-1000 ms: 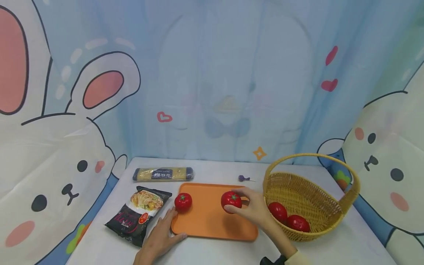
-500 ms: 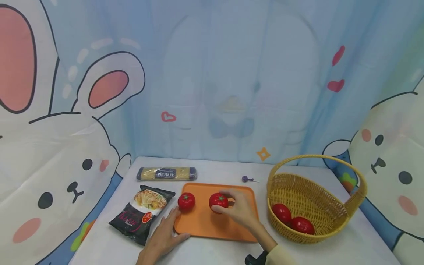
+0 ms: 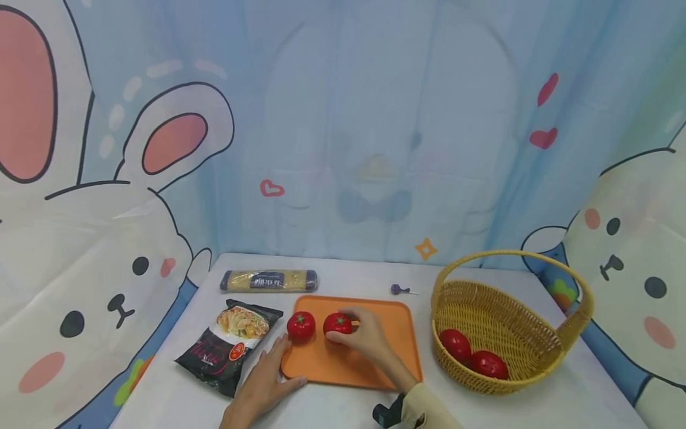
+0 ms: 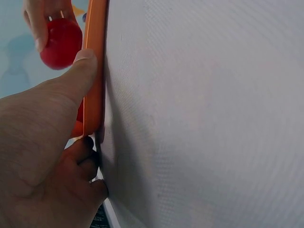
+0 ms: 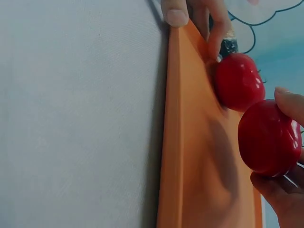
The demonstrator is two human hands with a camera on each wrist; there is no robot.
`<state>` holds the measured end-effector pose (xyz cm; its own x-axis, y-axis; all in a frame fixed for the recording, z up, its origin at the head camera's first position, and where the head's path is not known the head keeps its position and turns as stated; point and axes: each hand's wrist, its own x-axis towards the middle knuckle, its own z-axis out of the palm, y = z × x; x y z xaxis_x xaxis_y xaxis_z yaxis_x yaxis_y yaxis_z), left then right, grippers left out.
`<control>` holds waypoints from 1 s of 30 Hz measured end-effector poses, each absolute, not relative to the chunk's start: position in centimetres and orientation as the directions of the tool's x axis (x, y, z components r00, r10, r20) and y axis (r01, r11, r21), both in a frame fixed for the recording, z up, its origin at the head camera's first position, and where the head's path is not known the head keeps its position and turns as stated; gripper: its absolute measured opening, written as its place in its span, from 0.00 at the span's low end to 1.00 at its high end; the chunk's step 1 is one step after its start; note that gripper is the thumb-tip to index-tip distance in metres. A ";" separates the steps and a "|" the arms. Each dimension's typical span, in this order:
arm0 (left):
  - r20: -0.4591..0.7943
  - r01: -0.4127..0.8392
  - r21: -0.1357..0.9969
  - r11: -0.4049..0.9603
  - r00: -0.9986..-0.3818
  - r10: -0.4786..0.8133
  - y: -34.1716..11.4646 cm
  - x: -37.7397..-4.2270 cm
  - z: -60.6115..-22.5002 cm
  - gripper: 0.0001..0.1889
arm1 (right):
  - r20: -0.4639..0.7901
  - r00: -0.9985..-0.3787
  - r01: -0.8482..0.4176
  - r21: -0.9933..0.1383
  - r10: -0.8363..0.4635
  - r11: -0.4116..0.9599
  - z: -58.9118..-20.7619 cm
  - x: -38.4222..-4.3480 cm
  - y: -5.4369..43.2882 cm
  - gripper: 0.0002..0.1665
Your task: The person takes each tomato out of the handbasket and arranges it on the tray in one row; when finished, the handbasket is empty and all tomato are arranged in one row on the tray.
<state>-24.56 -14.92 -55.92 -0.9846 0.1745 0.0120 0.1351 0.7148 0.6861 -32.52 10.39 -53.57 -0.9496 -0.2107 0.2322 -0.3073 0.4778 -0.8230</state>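
My right hand [image 3: 365,335] pinches a shiny red tomato [image 3: 337,323] between thumb and fingers, above the orange tray [image 3: 375,372]. In the right wrist view the held tomato [image 5: 268,137] casts its shadow on the tray. Beside it, a second tomato [image 3: 301,326] sits at the tray's left end. My left hand [image 3: 262,384] holds the tray's near left corner, thumb on the front rim and fingers along the left side. Its thumb [image 4: 83,69] lies against the rim in the left wrist view.
A wicker basket [image 3: 482,292] with a tall handle stands at the right, holding two red tomatoes [image 3: 489,364]. Left of the tray lies a black food packet [image 3: 230,345]. Behind are a pasta packet [image 3: 270,280] and a small purple object [image 3: 398,289].
My right hand has carried its tomato leftward over the tray, close to the other tomato. The left hand stays at the tray's corner. The head view shifted slightly at first.
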 end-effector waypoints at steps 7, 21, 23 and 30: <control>0.010 0.134 0.697 0.704 -0.984 0.178 -14.8 -24.6 -55.9 0.51 | 0.208 -0.962 -0.268 -0.839 -0.176 0.473 -54.4 -33.0 10.2 0.34; -0.003 0.116 0.699 0.706 -0.986 0.166 -14.9 -24.9 -56.4 0.51 | 0.210 -0.960 -0.273 -0.851 -0.186 0.448 -55.2 -33.7 9.5 0.38; -0.008 0.109 0.698 0.707 -0.987 0.161 -14.9 -24.9 -56.4 0.51 | 0.197 -0.961 -0.264 -0.857 -0.193 0.442 -55.1 -33.9 9.4 0.39; -0.023 0.094 0.693 0.715 -0.988 0.152 -14.9 -25.0 -56.4 0.53 | 0.177 -0.957 -0.260 -0.874 -0.230 0.410 -55.1 -34.2 9.5 0.40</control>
<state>-24.98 -14.94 -56.37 -0.9882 0.1518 -0.0226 0.0940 0.7149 0.6929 -34.20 9.53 -55.07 -0.9571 -0.2296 0.1769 -0.2599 0.4098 -0.8744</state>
